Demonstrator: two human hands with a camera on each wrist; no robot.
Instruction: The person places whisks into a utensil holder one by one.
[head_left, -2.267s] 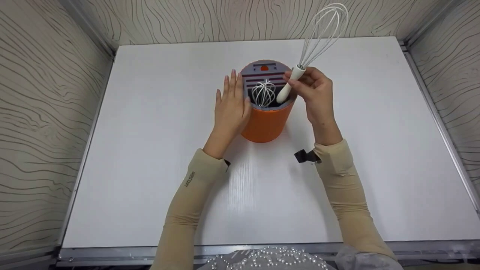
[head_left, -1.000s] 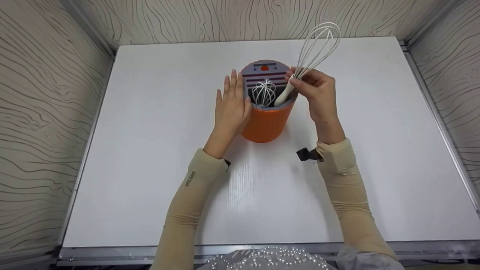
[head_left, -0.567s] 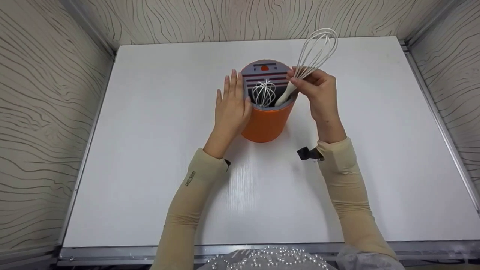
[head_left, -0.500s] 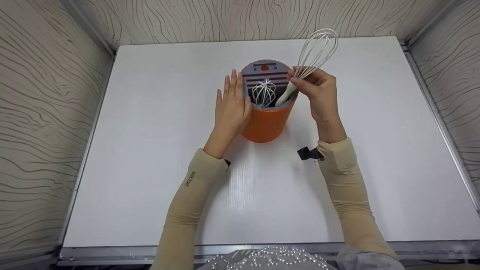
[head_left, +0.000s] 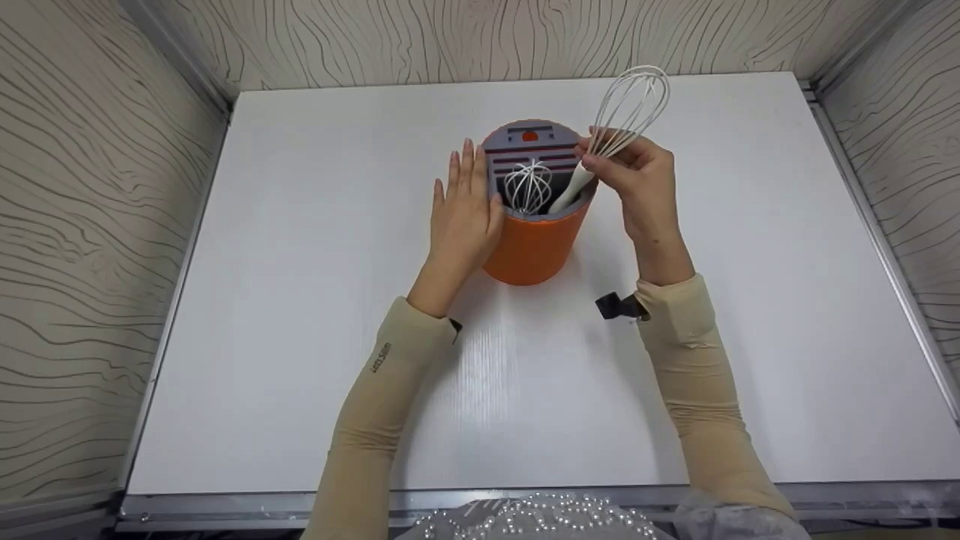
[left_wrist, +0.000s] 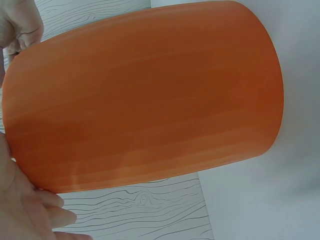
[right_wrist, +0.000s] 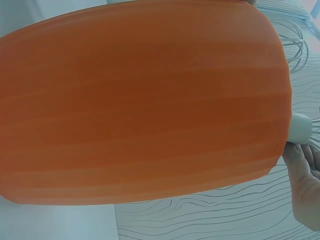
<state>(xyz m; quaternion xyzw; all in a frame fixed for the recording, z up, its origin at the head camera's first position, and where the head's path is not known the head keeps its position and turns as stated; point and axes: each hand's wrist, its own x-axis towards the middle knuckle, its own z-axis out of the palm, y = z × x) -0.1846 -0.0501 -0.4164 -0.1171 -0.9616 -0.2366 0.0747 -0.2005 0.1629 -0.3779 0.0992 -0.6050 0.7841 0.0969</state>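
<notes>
An orange utensil holder (head_left: 534, 251) with a grey slotted top stands on the table. My left hand (head_left: 461, 225) rests against its left side, fingers straight. A smaller whisk (head_left: 528, 187) stands in the holder's front opening, wire head up. Between thumb and fingertips, my right hand (head_left: 641, 184) pinches a larger white whisk (head_left: 570, 192) near where wires and handle meet. The handle's end is inside the opening on the right, and the wire head leans up to the right. In the right wrist view, the handle top (right_wrist: 300, 128) shows past the holder's rim; the holder hides the rest.
A white table (head_left: 300, 300) lies under the holder, bounded by a metal front rail (head_left: 262, 504). Wood-grain patterned panels (head_left: 420, 41) enclose the back and sides. A black camera mount (head_left: 615, 306) juts inward from the right wrist.
The larger whisk has come down, its handle further into the opening. My right fingers are now nearer its wires, and that hand has shifted slightly right. The left hand and holder stay still.
</notes>
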